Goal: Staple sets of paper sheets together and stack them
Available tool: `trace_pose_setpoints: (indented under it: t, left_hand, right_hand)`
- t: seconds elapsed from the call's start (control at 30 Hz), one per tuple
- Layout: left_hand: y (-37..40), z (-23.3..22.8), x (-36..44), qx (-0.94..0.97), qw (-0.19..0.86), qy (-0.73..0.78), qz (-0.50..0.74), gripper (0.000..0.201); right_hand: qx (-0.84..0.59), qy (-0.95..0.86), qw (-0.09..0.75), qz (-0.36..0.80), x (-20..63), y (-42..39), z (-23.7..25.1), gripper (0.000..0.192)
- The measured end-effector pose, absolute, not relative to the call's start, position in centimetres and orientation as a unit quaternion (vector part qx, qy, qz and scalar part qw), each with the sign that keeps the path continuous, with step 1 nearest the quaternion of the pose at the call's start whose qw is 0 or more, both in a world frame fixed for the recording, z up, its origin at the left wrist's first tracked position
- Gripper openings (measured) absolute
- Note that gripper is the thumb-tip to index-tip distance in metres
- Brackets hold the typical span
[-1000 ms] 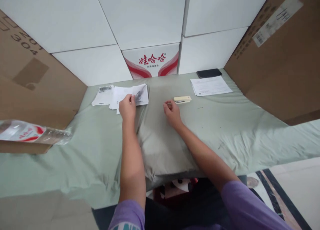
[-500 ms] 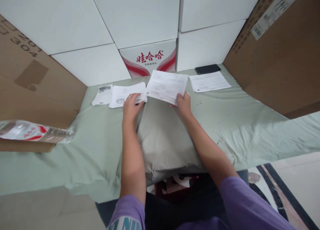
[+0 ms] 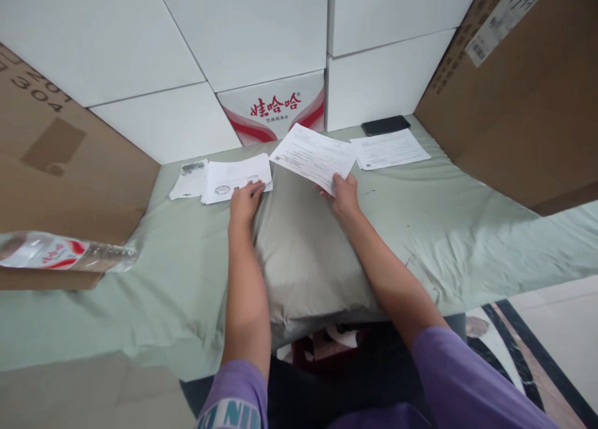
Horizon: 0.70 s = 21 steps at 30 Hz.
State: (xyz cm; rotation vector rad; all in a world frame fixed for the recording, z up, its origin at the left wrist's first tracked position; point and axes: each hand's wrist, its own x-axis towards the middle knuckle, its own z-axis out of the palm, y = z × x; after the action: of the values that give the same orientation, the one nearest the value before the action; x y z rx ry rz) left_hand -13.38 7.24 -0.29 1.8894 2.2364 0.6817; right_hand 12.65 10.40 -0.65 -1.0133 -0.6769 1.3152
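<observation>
My right hand [image 3: 344, 192] pinches a printed paper sheet [image 3: 313, 154] at its lower right corner, thumb on top. The sheet is raised and tilted over the middle of the green cloth. My left hand [image 3: 245, 198] lies on the near right edge of a stack of papers [image 3: 231, 172], its fingers stretched over the top page. A round stamp mark shows on that page, left of the fingers. To the right, partly behind the held sheet, is another pile of printed papers [image 3: 395, 149].
A small white packet [image 3: 189, 180] lies left of the stamped stack. A black phone [image 3: 385, 126] rests against the white boxes [image 3: 275, 108] at the back. Brown cartons stand on both sides, with a plastic bottle [image 3: 65, 251] by the left one. Green cloth [image 3: 308, 254] covers the surface.
The printed sheet in my right hand has turned slightly, its right side dipping. My left fingers have straightened and flattened on the stamped stack. The view has shifted a little.
</observation>
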Motion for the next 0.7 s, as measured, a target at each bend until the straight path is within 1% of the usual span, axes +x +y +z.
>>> trace_pose_setpoints:
  t: [0.17, 0.27, 0.57, 0.7]
  left_hand:
    - [7.75, -0.7, -13.47, 0.581, -0.013, 0.779, 0.237, 0.035]
    - [8.07, -0.93, -13.66, 0.562, -0.034, 0.789, 0.246, 0.033]
    - [7.79, -0.9, -13.95, 0.562, -0.024, 0.764, 0.315, 0.018]
    - [7.45, -0.46, -13.63, 0.607, 0.004, 0.714, 0.348, 0.025]
  right_hand:
    - [-0.444, -0.299, 0.616, 0.578, 12.45, 10.28, -0.58, 0.043]
    - [-0.447, -0.3, 0.614, 0.577, 12.36, 10.21, -0.51, 0.046]
    - [-0.444, -0.306, 0.609, 0.581, 12.42, 10.14, -0.46, 0.046]
    - [-0.453, -0.3, 0.605, 0.581, 12.31, 9.92, -0.1, 0.05]
